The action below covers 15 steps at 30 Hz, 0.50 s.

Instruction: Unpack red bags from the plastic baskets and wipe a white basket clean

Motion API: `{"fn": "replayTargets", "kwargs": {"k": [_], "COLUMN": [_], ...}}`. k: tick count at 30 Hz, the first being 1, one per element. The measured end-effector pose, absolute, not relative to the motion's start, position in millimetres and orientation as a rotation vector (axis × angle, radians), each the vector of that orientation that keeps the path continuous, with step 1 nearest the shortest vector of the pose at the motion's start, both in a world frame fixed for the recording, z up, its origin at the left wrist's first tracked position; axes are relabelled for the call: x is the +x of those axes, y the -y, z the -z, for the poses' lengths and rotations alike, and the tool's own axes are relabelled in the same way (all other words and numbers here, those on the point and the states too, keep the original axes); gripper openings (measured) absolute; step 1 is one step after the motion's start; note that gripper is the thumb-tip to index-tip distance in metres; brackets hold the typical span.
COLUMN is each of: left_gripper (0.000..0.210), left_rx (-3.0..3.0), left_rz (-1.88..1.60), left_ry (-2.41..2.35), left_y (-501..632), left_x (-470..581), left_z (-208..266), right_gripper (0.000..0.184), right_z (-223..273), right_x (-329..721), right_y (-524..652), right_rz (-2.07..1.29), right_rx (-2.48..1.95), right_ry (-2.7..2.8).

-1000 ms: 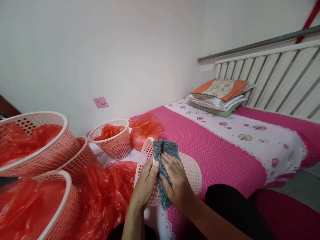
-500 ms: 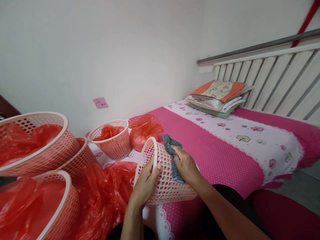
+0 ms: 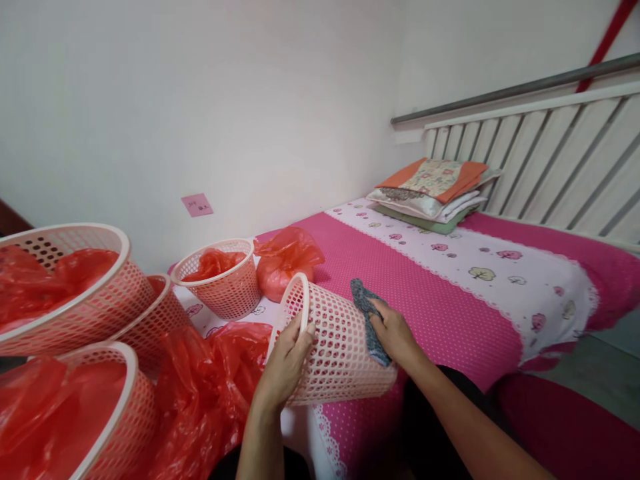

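A pale pink perforated plastic basket (image 3: 333, 340) lies tipped on its side above the bed's front edge, its mouth facing left. My left hand (image 3: 287, 360) grips the rim, with the thumb outside and the other fingers partly hidden. Against the basket's outer side, near its base, my right hand (image 3: 393, 333) presses a grey cloth (image 3: 370, 320), fingers closed round it. Just left of the basket lies a crumpled red plastic bag (image 3: 210, 393). A tied red bag (image 3: 287, 263) sits behind it.
Several pink baskets lined with red bags stand at left, including a large basket (image 3: 127, 300) and a smaller basket (image 3: 235, 293) by the wall. Folded bedding and a cushion (image 3: 435, 180) lie on the pink bedspread (image 3: 425, 293). A white slatted headboard (image 3: 540, 160) rises at right.
My right hand has slid the grey cloth rightward along the basket's side, from nearer the rim toward the base. My left hand keeps its grip on the rim.
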<state>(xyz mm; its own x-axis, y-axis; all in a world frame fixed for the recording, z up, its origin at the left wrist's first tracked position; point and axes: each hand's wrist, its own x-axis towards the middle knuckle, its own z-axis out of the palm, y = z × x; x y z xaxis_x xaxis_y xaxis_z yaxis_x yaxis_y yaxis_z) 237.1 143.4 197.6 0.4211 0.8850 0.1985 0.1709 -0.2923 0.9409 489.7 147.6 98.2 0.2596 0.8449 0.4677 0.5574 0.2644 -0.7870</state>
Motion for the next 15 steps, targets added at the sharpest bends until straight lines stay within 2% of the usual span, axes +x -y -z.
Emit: {"fn": "replayTargets", "kwargs": {"k": [12,15], "left_gripper": [0.044,0.048], "left_rx": [1.631,1.611], "left_rz": [-0.963,-1.008], "left_ry": [-0.936,-0.940], "left_y": [-145.1,-147.4], "left_x": [234.2,232.3], "left_z": [-196.0,-194.0], "right_gripper": [0.053,0.048], "right_z": [-41.6,-38.7], "right_x": [479.1,469.0], "right_y": [-103.0,-96.2], "right_rz": [-0.184,-0.130], "right_rx": [-1.478,-1.444], "right_ry": [1.222,1.224]}}
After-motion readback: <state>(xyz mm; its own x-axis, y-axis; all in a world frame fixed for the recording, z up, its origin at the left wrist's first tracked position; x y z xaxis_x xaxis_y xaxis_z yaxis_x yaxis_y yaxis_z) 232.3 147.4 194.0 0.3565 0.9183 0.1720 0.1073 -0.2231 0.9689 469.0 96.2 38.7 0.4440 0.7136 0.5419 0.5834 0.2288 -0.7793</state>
